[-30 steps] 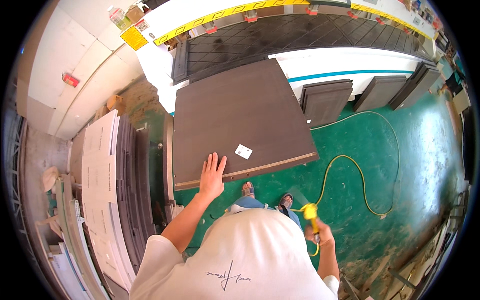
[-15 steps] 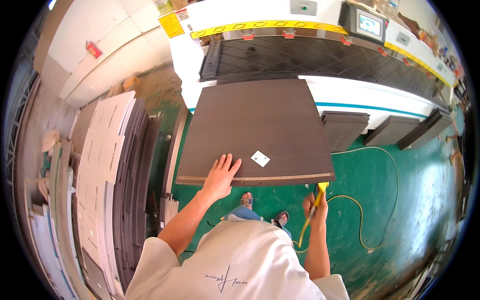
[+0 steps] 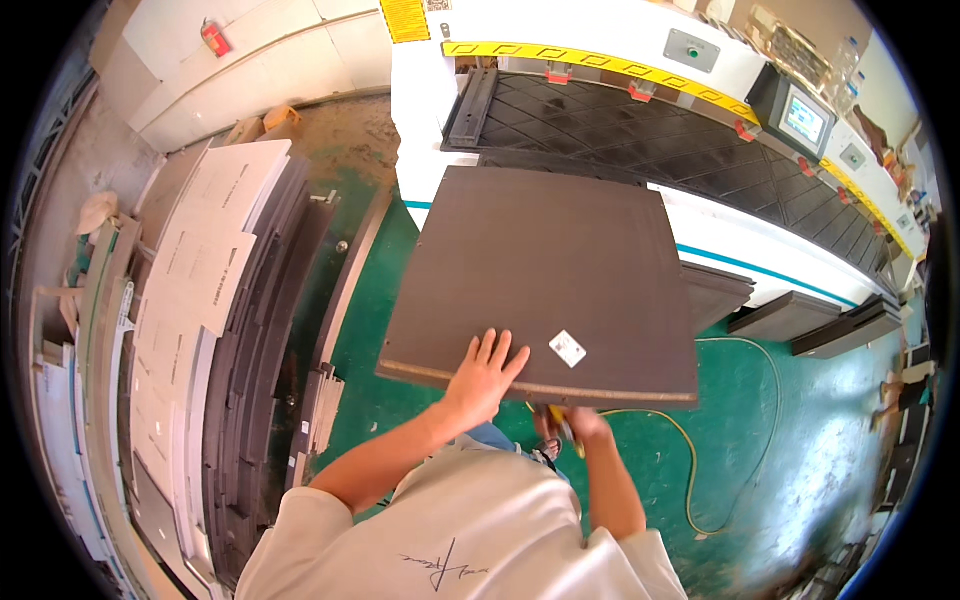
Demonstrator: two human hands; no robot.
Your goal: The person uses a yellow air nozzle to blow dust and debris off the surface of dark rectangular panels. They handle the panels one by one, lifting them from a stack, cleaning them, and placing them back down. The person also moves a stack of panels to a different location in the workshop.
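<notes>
A wide dark brown panel (image 3: 545,260) lies level in front of me, its far edge at the white machine and its near edge over the floor. Light brown core shows along the near edge, and a white label (image 3: 567,349) sits on top. My left hand (image 3: 482,382) rests on the panel near that edge, fingers spread. Below the edge, my right hand (image 3: 586,424) is closed round a yellow hand tool (image 3: 560,424), blurred and partly covered. A yellow hose (image 3: 690,450) runs over the floor to the right of that hand.
The long white machine (image 3: 425,110) has a dark ribbed bed (image 3: 620,135) and a small screen (image 3: 803,118). Stacked white and dark boards (image 3: 200,250) stand at the left. More dark panels (image 3: 785,317) lean against the machine's front. A red fire extinguisher (image 3: 215,38) hangs on the wall.
My right hand and the yellow tool have moved left along the panel's near edge. My left hand stays flat on the panel. The whole view has shifted and turned a little.
</notes>
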